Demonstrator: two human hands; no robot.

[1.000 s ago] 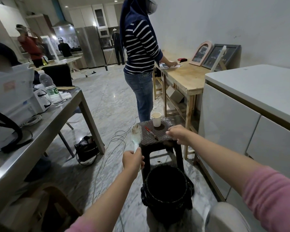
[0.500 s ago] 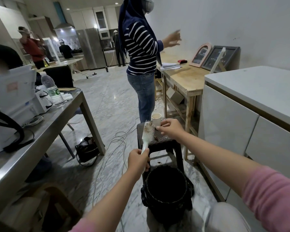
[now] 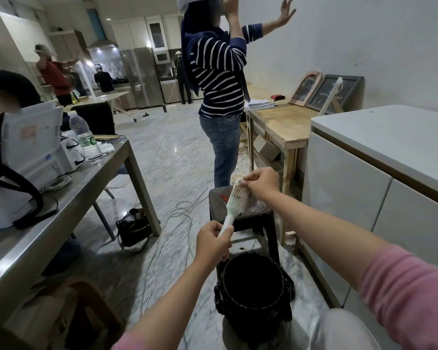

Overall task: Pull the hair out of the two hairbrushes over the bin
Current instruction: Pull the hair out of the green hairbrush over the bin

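Over the bin, first brush just being started

Nearest the camera, the black bin (image 3: 253, 294) sits on the floor between the knees, dark inside, so whether any hair has landed there cannot be told. Just above and beyond it, the left hand (image 3: 213, 245) is closed round the handle of a white hairbrush (image 3: 234, 203), holding it tilted up and away with the bristles facing right. The right hand (image 3: 259, 181) pinches at the bristles near the tip, thumb and fingers (image 3: 247, 178) drawn together; strands between them are too fine to make out. Brownish hair shows among the bristles, so this brush looks barely begun. Behind it stand a dark stool (image 3: 240, 215), something red (image 3: 224, 197) lying on it, and a paper cup (image 3: 237, 177). A second brush is not plainly visible; it seems wholly left to do.
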